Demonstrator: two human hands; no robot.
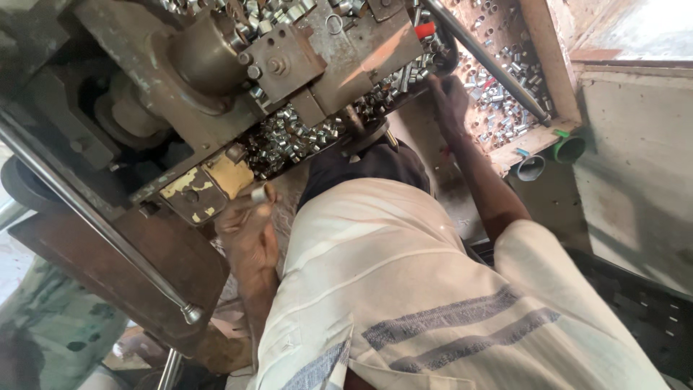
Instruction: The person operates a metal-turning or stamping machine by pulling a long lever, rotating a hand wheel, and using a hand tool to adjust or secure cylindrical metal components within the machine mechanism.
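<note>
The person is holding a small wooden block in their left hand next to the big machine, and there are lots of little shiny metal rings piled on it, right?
Not quite. In the head view, the left hand holds a small shiny metal ring, not a wooden block. The rest is right: it is next to the big machine, with little metal rings piled on it.

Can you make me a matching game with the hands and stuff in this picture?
Things:
1. left hand
2. right hand
3. green cup
4. long steel rod

Places or states:
A. stands by the tray's corner
B. pinches a small metal ring
C. reaches up near the red-tipped lever
D. slants across the machine's left side

Pairs: 1-B, 2-C, 3-A, 4-D
</note>
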